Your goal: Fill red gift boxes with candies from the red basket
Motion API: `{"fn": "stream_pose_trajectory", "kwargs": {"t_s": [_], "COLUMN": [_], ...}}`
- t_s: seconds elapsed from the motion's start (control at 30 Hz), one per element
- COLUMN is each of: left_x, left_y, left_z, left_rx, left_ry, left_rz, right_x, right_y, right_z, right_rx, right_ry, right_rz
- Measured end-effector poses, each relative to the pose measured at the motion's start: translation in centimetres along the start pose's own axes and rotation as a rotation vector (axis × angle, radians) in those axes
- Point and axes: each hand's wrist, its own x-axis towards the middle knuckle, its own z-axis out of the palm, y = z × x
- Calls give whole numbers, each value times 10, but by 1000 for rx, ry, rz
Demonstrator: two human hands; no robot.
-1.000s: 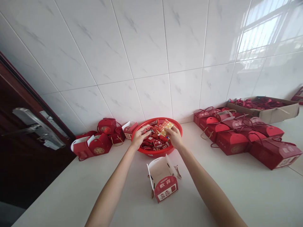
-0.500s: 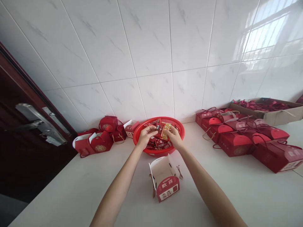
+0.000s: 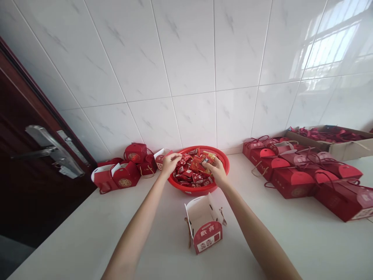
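A red plastic basket [image 3: 224,163] full of red-wrapped sweets [image 3: 189,175] stands against the wall. My left hand [image 3: 170,164] is over its left side, thumb and fingers close together at the sweets. Whether a wrapper is pinched there is hard to see. At the right side of the basket, my right hand [image 3: 218,172] grips small sweet packets [image 3: 208,157], one of them yellow-gold; the thumb presses on top. Between my forearms an open red-and-white gift box [image 3: 207,237] stands upright on the white surface, its flaps raised and cord handles hanging at the sides.
Several red gift boxes [image 3: 125,175] stand at the left, near a dark door with a metal handle [image 3: 55,151]. Many closed red boxes [image 3: 291,181] fill the right side. Behind them is a cardboard carton [image 3: 346,149] with red ribbon-like material. A tiled wall [image 3: 192,116] rises behind the basket.
My left hand has moved left, away from my right hand, leaving the small dark packet it held. My right hand stays over the basket with the packets. The view has shifted slightly.
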Motion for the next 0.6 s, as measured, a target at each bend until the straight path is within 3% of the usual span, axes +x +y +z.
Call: {"fn": "stream_pose_trajectory", "kwargs": {"t_s": [0.13, 0.37, 0.5, 0.6], "left_x": [4, 7, 14, 14], "left_y": [-15, -23, -25, -24], "left_z": [-11, 3, 10, 10], "left_rx": [210, 478, 473, 348], "left_ry": [-63, -203, -247, -245], "left_rz": [-21, -61, -86, -61], "right_x": [0, -1, -1, -1], "right_y": [-1, -2, -1, 0], "right_z": [2, 4, 2, 2], "right_rx": [-28, -36, -44, -36], "right_ry": [13, 19, -3, -12], "right_rz": [20, 42, 33, 34]}}
